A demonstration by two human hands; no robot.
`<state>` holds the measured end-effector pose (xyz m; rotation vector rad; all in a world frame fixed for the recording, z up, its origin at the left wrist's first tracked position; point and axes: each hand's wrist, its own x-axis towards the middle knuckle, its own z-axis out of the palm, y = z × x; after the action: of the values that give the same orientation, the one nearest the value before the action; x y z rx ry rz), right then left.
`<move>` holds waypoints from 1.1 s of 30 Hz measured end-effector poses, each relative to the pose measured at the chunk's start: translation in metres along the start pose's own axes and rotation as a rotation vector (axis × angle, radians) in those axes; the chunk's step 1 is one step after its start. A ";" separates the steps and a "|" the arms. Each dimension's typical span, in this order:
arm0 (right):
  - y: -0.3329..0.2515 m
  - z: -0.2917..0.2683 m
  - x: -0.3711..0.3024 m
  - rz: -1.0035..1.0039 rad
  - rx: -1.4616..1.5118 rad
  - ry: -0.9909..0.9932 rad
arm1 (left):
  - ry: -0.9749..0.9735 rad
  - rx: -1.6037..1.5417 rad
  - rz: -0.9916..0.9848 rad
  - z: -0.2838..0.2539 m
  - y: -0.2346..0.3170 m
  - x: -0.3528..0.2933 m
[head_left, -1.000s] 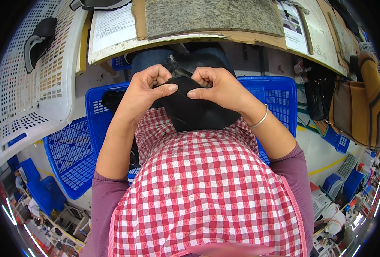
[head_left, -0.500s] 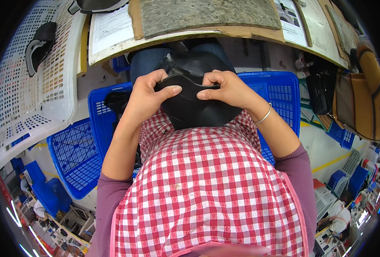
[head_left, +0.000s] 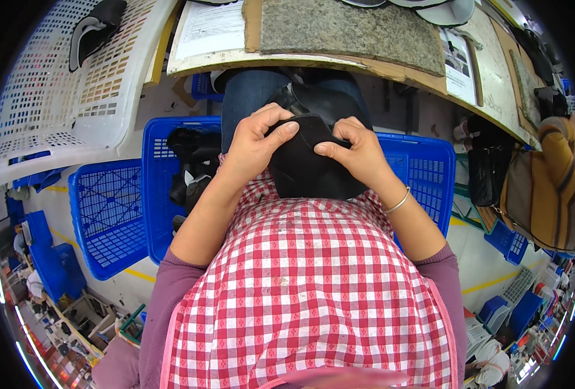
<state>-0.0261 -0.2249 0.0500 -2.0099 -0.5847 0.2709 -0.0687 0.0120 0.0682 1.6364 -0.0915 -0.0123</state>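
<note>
A black, smooth, flexible piece that looks like a shoe upper (head_left: 310, 172) lies across my lap, against the checked apron (head_left: 300, 272). My left hand (head_left: 258, 139) pinches its top edge, thumb on the near face and fingers curled behind. On the other side my right hand (head_left: 359, 150) grips the same edge in the same way, a bracelet (head_left: 399, 200) round its wrist. Between the two thumbs the edge slants down from left to right. Part of the piece reaches beyond my hands over my knees, with a shiny strip at its far left.
Blue crates (head_left: 423, 181) stand at both sides of me; the left one holds several black pieces (head_left: 193, 162). Ahead is a worktable with a stone slab (head_left: 352, 35) and paper sheets (head_left: 208, 29). A white basket (head_left: 99, 129) is at upper left, a striped brown cloth (head_left: 537, 188) at right.
The whole view has shifted, showing more of the table and the left crate's contents. My left hand's grip has risen relative to my right, so the held edge now slopes. Both hands keep hold.
</note>
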 end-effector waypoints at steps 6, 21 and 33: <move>-0.076 -0.092 -0.021 -0.236 0.166 0.191 | 0.124 -0.772 0.213 -0.102 0.047 0.029; -0.025 -0.102 0.034 -0.490 0.542 -0.370 | 0.066 -0.432 0.115 -0.105 0.034 0.036; -0.022 -0.113 0.038 -0.238 0.231 -0.464 | -0.519 0.586 0.380 0.005 0.070 0.032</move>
<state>0.0484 -0.2834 0.1262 -1.6384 -1.0250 0.6377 -0.0409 -0.0002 0.1395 2.1392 -0.8709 -0.1292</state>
